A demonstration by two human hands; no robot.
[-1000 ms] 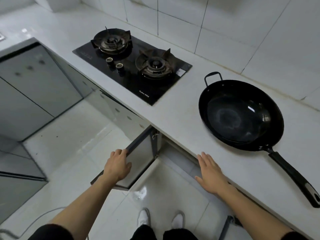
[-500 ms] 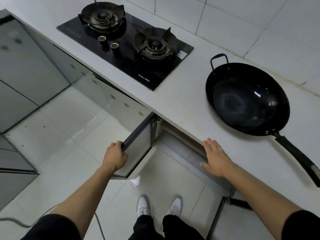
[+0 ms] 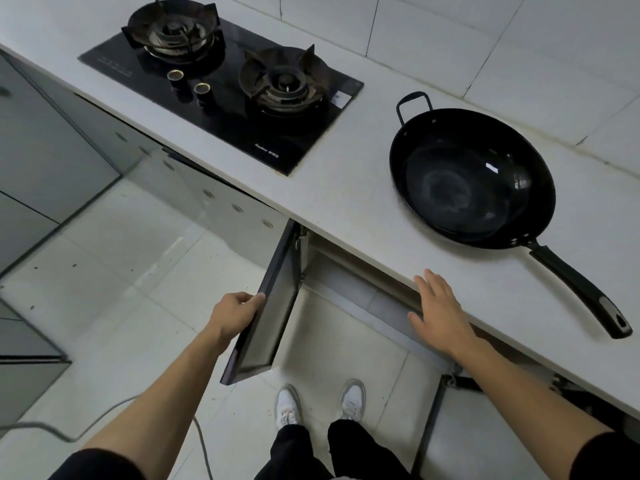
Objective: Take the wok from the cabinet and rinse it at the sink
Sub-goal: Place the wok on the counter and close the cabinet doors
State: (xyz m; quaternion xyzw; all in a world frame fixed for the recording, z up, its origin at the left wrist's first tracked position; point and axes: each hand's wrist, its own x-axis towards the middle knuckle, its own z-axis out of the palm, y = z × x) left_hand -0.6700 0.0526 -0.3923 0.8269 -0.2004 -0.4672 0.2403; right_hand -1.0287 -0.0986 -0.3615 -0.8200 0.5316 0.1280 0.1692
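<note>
A black wok (image 3: pixel 471 178) with a long black handle and a small loop handle sits empty on the white countertop (image 3: pixel 346 202), right of the stove. Below the counter edge, the left cabinet door (image 3: pixel 266 306) stands open; my left hand (image 3: pixel 235 311) grips its top edge. My right hand (image 3: pixel 438 311) hovers flat with fingers apart at the counter's front edge, above the open cabinet, well short of the wok's handle. The right cabinet door (image 3: pixel 429 420) also hangs open near my right forearm.
A black two-burner gas stove (image 3: pixel 221 84) is set into the counter at the left. White wall tiles run behind. Glossy grey cabinet fronts (image 3: pixel 52 150) line the left. A grey cable (image 3: pixel 104 427) lies on the tiled floor by my white shoes (image 3: pixel 287 403).
The view has dropped closer to the counter. My left hand has swung the left cabinet door further toward the cabinet. My right hand stays at the counter edge.
</note>
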